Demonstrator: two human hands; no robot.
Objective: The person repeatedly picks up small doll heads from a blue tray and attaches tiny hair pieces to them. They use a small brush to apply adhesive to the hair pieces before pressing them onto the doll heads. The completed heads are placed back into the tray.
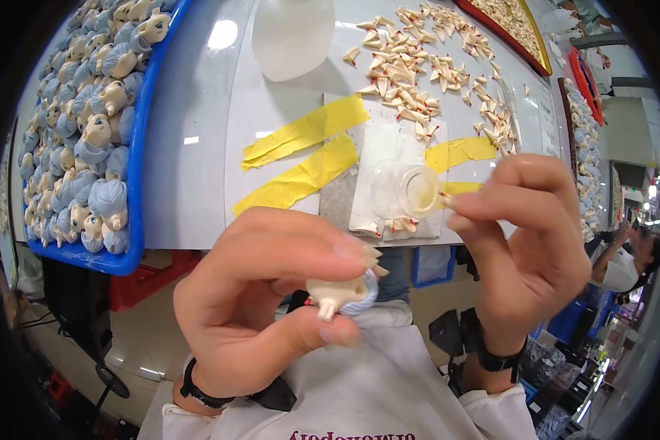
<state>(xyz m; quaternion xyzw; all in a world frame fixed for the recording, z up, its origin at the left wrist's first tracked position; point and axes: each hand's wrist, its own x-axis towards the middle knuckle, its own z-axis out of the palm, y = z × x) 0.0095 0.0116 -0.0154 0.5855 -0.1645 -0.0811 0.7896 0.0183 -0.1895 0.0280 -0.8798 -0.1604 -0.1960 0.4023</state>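
My left hand pinches a small doll head with pale blue hair between thumb and fingers; a peg-like beige stub points down from it. Held up at the right, my right hand grips a tiny beige doll part with a reddish end between thumb and forefinger. That part is beside the rim of a small clear cup, which stands on a white pad. Whether the part touches the cup, I cannot tell. A few more beige parts lie at the pad's near edge.
A blue tray full of blue-haired doll heads stands at the left. Loose beige parts spread over the far table, beside a translucent bottle. Yellow tape strips cross the tabletop. Another person is at the far right.
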